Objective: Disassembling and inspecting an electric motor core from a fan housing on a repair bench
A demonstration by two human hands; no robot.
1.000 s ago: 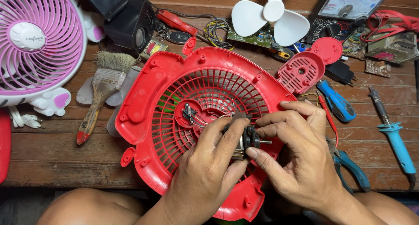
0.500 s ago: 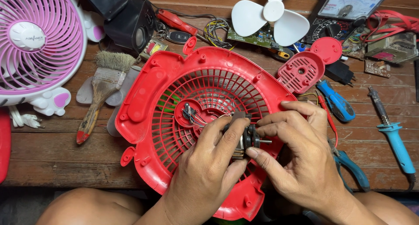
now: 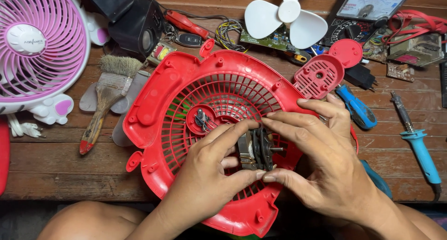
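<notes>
Over the red fan grille (image 3: 186,95), both hands curl inward, wrists low. The left hand (image 3: 205,184) and right hand (image 3: 335,170) each close a fingertip grip on the small motor (image 3: 256,149), held just above the grille's centre-right ribs.

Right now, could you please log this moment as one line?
left hand: holds small fan motor | right hand: holds motor | under: red fan grille | surface: wooden table

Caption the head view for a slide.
Both hands, left and right, grip a small motor over a red fan grille.
</notes>
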